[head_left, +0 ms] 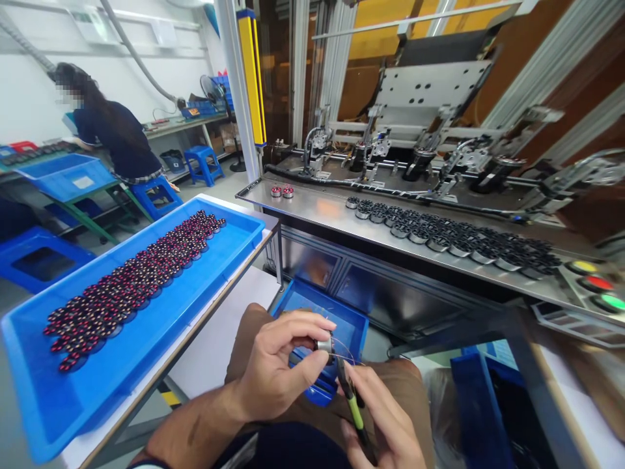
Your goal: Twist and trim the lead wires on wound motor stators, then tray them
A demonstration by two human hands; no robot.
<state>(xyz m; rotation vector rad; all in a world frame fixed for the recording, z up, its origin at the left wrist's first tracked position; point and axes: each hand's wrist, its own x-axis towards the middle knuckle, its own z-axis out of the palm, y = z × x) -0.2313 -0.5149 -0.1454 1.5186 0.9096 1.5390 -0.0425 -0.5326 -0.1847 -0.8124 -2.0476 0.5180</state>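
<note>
Between the thumb and fingers of my left hand (280,365) is a small round motor part (323,341) with a silvery rim. Thin copper-coloured wires (346,350) loop out from its right side. My right hand (383,410) is wrapped round pliers or cutters (355,407) with black and yellow-green handles. The tool's head is close to the wires, just right of the part; I cannot tell whether its jaws touch them. Both hands are above my lap, over a blue bin (361,319) on the floor.
Left, a long blue tray (209,293) holds many red-and-black wound parts (141,280). Ahead, a metal machine ledge (317,207) carries rows of black-and-silver parts (439,231) and two red ones (282,192). Coloured buttons (598,283) are at right. A person (114,130) sits far left.
</note>
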